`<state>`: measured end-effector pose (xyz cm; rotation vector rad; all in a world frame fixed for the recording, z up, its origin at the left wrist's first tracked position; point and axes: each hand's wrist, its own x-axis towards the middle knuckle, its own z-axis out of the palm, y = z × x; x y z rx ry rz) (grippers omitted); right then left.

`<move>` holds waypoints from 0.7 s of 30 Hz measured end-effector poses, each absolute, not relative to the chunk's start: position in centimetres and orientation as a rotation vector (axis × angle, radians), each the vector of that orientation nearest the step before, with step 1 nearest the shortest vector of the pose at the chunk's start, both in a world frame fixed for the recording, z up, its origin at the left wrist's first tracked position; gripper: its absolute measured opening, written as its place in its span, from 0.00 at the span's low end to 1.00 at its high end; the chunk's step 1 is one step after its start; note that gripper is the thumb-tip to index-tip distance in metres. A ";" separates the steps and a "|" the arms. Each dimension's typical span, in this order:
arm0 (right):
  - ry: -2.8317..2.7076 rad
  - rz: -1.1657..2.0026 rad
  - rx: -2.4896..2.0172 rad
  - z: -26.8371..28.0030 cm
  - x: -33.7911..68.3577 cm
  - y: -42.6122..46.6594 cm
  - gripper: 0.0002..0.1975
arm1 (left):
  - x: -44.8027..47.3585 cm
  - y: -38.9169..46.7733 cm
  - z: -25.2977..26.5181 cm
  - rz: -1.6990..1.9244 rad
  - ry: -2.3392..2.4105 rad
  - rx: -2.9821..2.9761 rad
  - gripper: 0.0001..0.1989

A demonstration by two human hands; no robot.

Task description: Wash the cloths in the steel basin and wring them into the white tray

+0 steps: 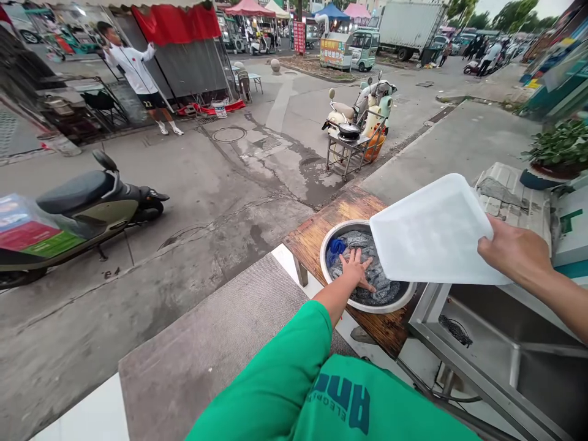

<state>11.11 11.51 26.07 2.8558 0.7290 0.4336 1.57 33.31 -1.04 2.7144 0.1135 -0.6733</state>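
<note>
Pressing hand: the left hand point(356, 267) lies flat with fingers spread on the grey wet stuff point(374, 278) inside the metal basin point(327, 242); it clutches nothing.
Lifting hand: the right hand point(512, 251) grips the far right edge of a white plastic tray point(432, 233), fingers wrapped under it, thumb side on top.
Tray: tilted, its low edge hanging over the right half of the basin, covering that part of the rim; whether it touches the rim I cannot tell.
Basin: round, shiny, sitting on a worn wooden bench point(316, 236), near the bench's right end.
Basin contents: dark grey, glistening, piled in folds; a blue scrap point(337, 247) lies at the basin's left inner side, just beside the left hand's fingers.
Sleeve: a green sleeve point(280, 373) runs from the bottom of the view up toward the basin.
Steel frame: a stainless sink unit point(487, 343) stands right of the basin, touching the bench's end.
Scooter: a dark scooter point(87, 205) is parked well left of the basin, across the pavement.
Cart: a small metal cart with a black wok point(349, 130) stands beyond the basin, further up the street.
Bystander: a person in a white top point(133, 67) stands far off, up and left of the basin.
</note>
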 end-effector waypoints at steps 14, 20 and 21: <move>1.315 1.092 2.208 22.9 4.4 9.9 0.22 | 1.9 33.6 -1.3 -0.658 0.086 2.718 0.67; 1.407 1.085 2.280 22.5 5.3 8.6 0.22 | 1.5 33.5 -1.3 -0.607 0.092 2.697 0.67; 1.343 1.071 2.404 22.6 6.2 8.2 0.23 | 1.4 33.4 -1.4 -0.587 0.098 2.694 0.66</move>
